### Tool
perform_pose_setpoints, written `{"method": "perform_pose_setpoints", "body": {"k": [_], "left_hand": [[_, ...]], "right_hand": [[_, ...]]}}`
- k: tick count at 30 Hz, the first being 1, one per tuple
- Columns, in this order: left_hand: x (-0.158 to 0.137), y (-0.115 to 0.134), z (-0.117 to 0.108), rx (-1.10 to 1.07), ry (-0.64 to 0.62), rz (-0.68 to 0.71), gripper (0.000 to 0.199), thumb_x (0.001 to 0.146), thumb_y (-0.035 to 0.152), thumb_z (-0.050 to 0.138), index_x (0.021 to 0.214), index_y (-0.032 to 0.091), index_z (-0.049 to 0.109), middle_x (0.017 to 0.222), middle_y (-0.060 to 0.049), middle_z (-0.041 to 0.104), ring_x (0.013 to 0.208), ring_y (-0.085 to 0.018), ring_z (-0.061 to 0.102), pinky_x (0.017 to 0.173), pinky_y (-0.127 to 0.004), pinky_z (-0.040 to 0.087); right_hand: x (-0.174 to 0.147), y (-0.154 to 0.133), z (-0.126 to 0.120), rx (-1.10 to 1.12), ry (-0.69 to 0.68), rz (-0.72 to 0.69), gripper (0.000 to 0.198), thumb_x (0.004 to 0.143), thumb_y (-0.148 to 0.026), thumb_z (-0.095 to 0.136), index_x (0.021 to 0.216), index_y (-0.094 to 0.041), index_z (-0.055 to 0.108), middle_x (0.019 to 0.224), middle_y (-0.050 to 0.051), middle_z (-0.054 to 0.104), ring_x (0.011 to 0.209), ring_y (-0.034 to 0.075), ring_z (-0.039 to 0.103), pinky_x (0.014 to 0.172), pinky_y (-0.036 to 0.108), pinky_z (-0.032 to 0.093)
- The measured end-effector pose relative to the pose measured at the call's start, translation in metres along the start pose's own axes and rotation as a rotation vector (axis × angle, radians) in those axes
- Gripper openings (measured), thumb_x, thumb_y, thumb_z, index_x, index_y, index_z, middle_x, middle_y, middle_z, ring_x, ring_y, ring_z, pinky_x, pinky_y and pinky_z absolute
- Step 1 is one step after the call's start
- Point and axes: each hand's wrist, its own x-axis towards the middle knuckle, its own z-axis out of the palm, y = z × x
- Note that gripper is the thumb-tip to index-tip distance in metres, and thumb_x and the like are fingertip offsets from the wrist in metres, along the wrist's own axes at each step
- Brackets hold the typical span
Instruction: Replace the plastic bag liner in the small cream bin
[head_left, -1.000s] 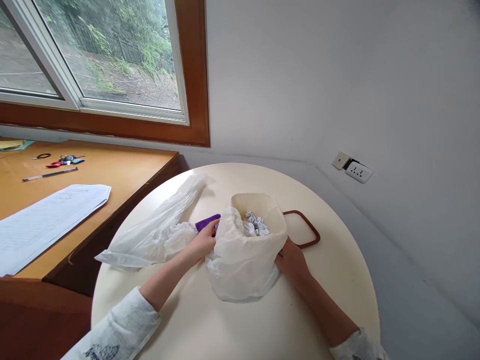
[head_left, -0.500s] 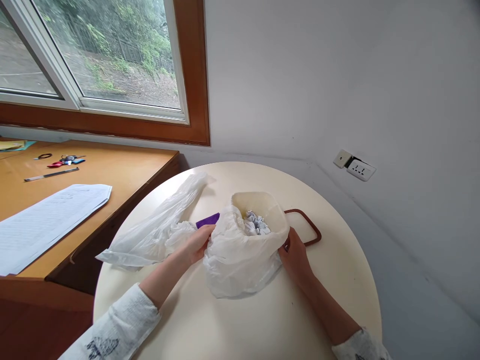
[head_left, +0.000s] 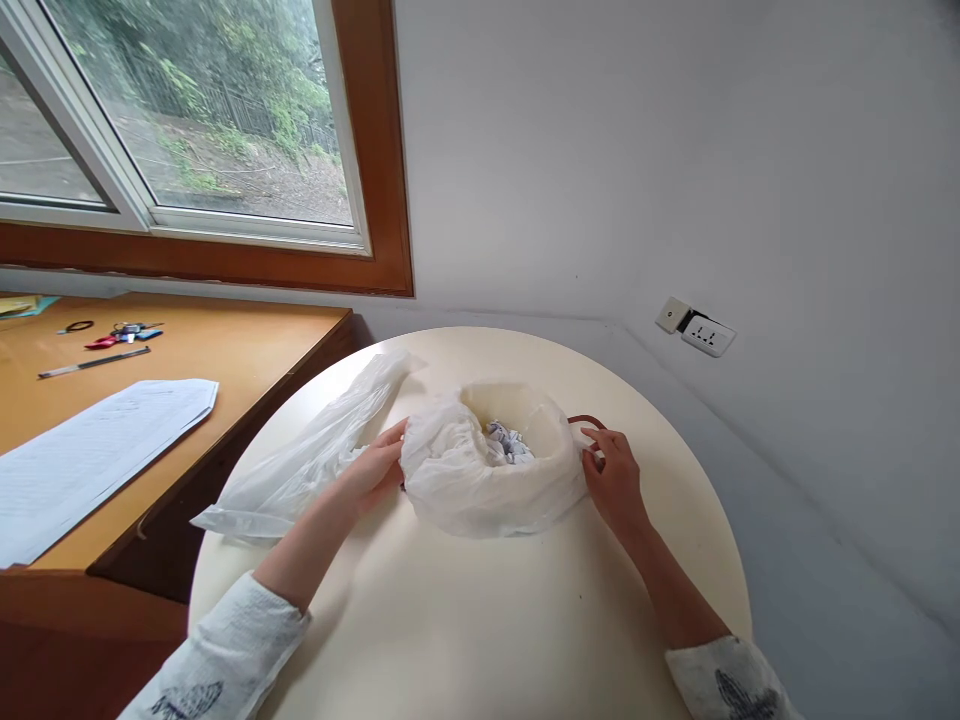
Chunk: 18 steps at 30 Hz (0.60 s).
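Bag (head_left: 495,505) around bin (head_left: 514,402), between left hand (head_left: 375,465), hold unclear, and right hand (head_left: 616,480), pinching bag

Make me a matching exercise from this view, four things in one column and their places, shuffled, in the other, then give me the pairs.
Things:
1. Crumpled paper
2. Left hand
3. Right hand
4. Pen

Places:
A. At the right side of the bin
B. On the brown desk
C. Inside the bin
D. At the left side of the bin

Pairs: 1-C, 2-D, 3-A, 4-B.
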Motion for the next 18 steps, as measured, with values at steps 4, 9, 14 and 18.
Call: {"method": "perform_pose_setpoints", "body": {"k": [4,9,14,18], "left_hand": [[0.000,0.023,-0.002,-0.073,-0.064,0.005,0.036,0.070,0.026,0.068,0.104,0.025,0.058,0.083,0.000,0.063,0.069,-0.013,0.060,0.058,-0.022,0.050],[0.002,0.047,0.004,-0.095,-0.002,0.092,0.025,0.067,0.019,0.068,0.090,0.022,0.058,0.073,0.002,0.058,0.059,-0.010,0.055,0.049,-0.018,0.046],[0.001,0.064,0.011,-0.183,-0.013,0.243,0.039,0.063,0.010,0.067,0.096,0.026,0.056,0.078,0.003,0.059,0.059,-0.010,0.056,0.049,-0.018,0.046],[-0.006,0.074,0.010,-0.225,-0.022,0.350,0.046,0.062,0.010,0.069,0.101,0.030,0.055,0.084,0.003,0.059,0.063,-0.010,0.057,0.054,-0.018,0.048]], "right_hand": [[0.018,-0.009,-0.018,0.057,0.118,0.003,0.021,0.078,-0.020,0.044,0.089,-0.019,0.062,0.094,0.007,0.057,0.086,0.018,0.056,0.069,0.031,0.051],[0.047,-0.027,-0.037,0.129,0.269,-0.025,0.017,0.075,-0.016,0.046,0.077,-0.019,0.063,0.086,0.006,0.059,0.086,0.018,0.057,0.064,0.029,0.051],[0.069,-0.046,-0.046,0.190,0.336,-0.101,0.017,0.073,-0.014,0.047,0.074,-0.018,0.063,0.083,0.005,0.058,0.081,0.017,0.057,0.059,0.028,0.049],[0.076,-0.054,-0.052,0.300,0.397,-0.130,0.014,0.073,-0.016,0.049,0.073,-0.019,0.062,0.083,0.005,0.057,0.082,0.017,0.056,0.062,0.028,0.049]]}}
